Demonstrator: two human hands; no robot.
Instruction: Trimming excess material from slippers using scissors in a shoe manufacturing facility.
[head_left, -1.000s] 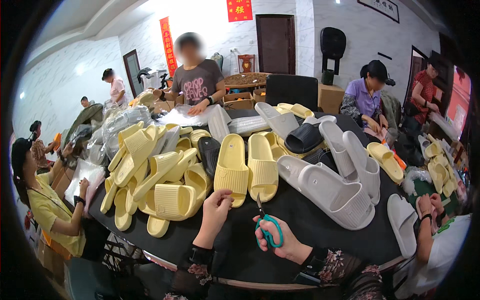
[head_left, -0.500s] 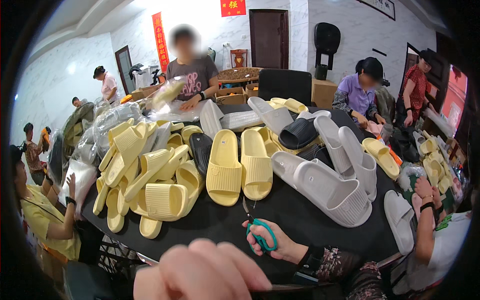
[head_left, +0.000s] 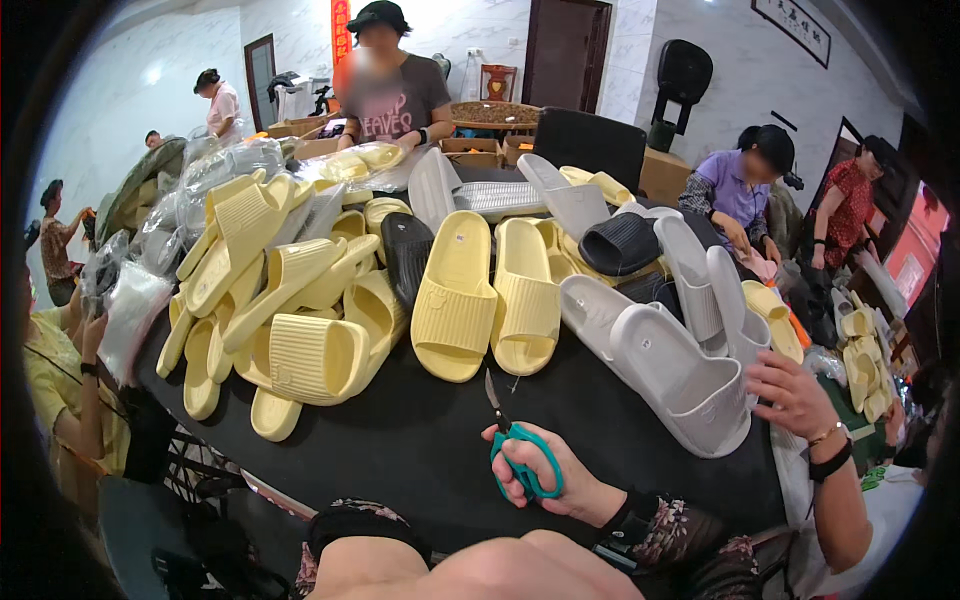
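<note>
right hand [head_left: 560,475] rests on the black table [head_left: 420,450], fingers curled through the teal loops of the scissors [head_left: 520,450] and pinching them; blades look closed, tip pointing up and a bit left, away from the body. straight ahead of that tip, near but apart, lies the yellow pair [head_left: 490,295] of slides, soles down, long axes running away from the person, toes nearest the scissors. so the pair sits just beyond the blade along roughly the same line, and the right hand is the nearer one. left hand: only a blurred bare forearm or elbow [head_left: 470,570] fills the bottom edge very close to the lens, the hand itself isn't visible, grip can't be told. right of the scissors is a grey slide [head_left: 680,380], and a co-worker's hand [head_left: 795,395] with a bracelet touches its far side, not the wearer's. left of the pair is a loose yellow heap [head_left: 290,310] of slides, a black slide [head_left: 405,250] between them. other people sit round the table.
</note>
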